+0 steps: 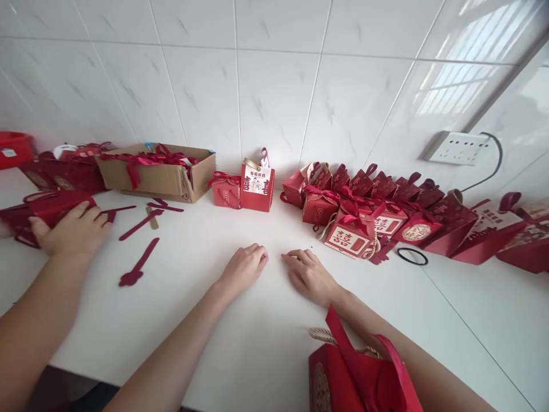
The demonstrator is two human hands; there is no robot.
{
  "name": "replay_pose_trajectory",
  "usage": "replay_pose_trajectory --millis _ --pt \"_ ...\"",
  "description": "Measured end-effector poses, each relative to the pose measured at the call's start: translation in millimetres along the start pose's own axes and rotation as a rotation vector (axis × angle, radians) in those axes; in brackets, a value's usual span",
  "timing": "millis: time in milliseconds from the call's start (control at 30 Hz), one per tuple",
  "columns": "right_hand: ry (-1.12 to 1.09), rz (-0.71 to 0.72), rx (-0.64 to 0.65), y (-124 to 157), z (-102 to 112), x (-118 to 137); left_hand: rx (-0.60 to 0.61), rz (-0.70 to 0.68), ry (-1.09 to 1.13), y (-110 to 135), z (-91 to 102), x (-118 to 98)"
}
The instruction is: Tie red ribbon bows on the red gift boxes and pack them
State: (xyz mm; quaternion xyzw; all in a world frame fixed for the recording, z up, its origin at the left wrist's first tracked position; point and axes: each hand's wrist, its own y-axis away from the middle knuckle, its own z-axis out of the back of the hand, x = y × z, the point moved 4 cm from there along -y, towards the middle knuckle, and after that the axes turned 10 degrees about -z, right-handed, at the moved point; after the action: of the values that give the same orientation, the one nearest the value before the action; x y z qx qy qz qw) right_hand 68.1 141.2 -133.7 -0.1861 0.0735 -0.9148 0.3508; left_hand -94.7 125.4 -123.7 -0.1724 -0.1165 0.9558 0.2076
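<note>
My left hand [243, 267] rests on the white tabletop [257, 343], its fingers curled in with nothing seen in them. A short gap away, my right hand [309, 276] lies palm down, fingers loosely bent and slightly apart, holding nothing. Close to my right forearm stands a red gift box [364, 377] with a ribbon and twisted rope handles; its lower part is cut off by the frame. Beyond my hands, against the wall, are a small red gift box [227, 191] and a taller red box [257, 189] with a printed white panel.
At left, a co-worker's hand [79, 229] presses on a dark red box [51, 214]. Dark red strips [141, 260] lie nearby. A cardboard box [158, 177] holds red ribbons. Several finished-looking gift boxes [349, 234] stand at right, near a black ring [412, 256] and a wall socket [458, 149].
</note>
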Motion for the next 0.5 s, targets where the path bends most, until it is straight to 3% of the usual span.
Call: replay_pose_trajectory --millis 233,500 --pt "0.05 0.0 0.083 -13 -9 12 -0.054 0.124 -0.072 0 3.3 13" --pt "-0.014 -0.031 0.08 -59 -28 34 -0.091 0.234 -0.111 1 1.9 25"
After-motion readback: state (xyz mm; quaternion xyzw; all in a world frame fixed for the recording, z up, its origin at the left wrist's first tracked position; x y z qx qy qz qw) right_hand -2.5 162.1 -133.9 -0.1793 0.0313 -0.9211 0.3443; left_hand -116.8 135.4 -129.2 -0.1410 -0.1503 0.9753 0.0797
